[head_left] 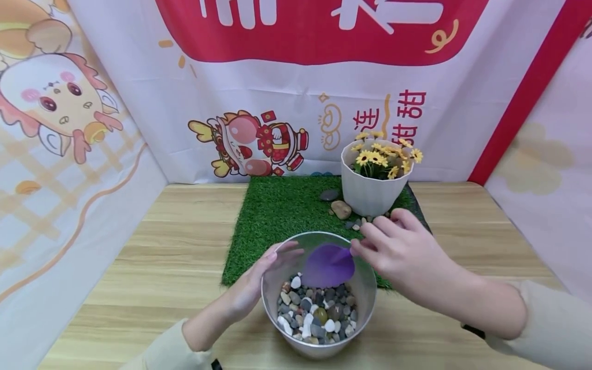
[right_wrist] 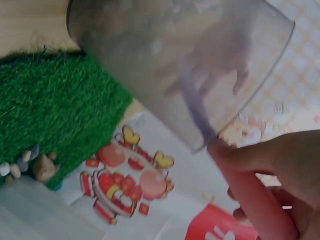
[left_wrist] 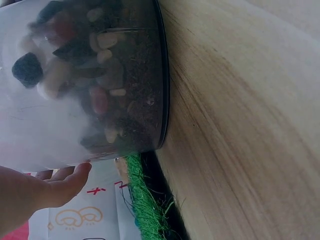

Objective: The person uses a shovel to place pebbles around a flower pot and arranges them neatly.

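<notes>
A clear plastic bucket (head_left: pixel 368 303) stands on the table, with grey, white and brown pebbles (head_left: pixel 319 321) in its lower part. My left hand (head_left: pixel 252 282) rests against the bucket's left side, its fingers spread along the outer wall. My right hand (head_left: pixel 411 257) grips a small trowel by its pinkish handle (right_wrist: pixel 257 200). The trowel's purple blade (head_left: pixel 328 267) is tilted inside the bucket's mouth, above the pebbles. In the left wrist view, dark soil-like bits (left_wrist: pixel 145 100) show through the bucket's wall among the stones.
Behind the bucket lies a green artificial grass mat (head_left: pixel 277 210). A white pot (head_left: pixel 370 192) with yellow flowers (head_left: pixel 376 158) stands on its far right. Loose stones (head_left: pixel 341 209) lie near the pot. Printed cloth walls (head_left: pixel 277 92) enclose the wooden table (head_left: pixel 171 246).
</notes>
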The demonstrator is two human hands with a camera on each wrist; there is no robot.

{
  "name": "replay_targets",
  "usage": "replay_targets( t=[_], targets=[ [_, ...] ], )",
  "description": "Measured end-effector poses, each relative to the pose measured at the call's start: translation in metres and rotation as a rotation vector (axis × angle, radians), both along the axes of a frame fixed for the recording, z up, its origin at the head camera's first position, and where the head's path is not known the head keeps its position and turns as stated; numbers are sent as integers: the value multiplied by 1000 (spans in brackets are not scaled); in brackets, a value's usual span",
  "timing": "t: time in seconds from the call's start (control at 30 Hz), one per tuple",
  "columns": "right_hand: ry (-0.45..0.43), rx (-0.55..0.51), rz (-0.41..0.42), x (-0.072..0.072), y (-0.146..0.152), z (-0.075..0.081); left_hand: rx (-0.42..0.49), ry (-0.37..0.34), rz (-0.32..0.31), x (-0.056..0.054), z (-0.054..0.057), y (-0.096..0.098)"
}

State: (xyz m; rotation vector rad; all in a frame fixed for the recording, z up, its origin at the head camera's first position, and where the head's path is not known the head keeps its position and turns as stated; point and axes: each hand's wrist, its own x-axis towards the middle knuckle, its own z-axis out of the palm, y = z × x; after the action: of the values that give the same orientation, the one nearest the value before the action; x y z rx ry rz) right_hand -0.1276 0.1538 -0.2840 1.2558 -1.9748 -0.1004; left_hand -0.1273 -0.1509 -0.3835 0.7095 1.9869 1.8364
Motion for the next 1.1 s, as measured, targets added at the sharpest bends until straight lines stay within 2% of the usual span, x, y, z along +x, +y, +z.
replay_targets(
  t=[0.13, 0.23, 0.33, 0.47, 0.63, 0.8, 1.0, 1.1],
  targets=[
    [78, 84, -41, 5, -11, -2, -2, 3, 3, 0, 0, 1],
    [121, 109, -71, 7, -18, -6, 2, -1, 3, 0, 0, 1],
    [141, 131, -84, 8, -24, -11, 5, -9, 2, 0, 0, 1],
    [138, 231, -109, 11, -30, -15, 9, -17, 4, 0, 1, 1],
    [77, 340, -174, 14, -32, -11, 16, -19, 0, 1, 0, 1],
    [4, 389, -172, 14, -31, -4, 14, -12, 1, 0, 0, 1],
    [-144, 465, -174, 3, -36, -1, 18, -18, 7, 0, 1, 0],
    [-180, 499, -169, -3, -38, -1, 21, -35, 3, -1, 1, 2]
  ],
)
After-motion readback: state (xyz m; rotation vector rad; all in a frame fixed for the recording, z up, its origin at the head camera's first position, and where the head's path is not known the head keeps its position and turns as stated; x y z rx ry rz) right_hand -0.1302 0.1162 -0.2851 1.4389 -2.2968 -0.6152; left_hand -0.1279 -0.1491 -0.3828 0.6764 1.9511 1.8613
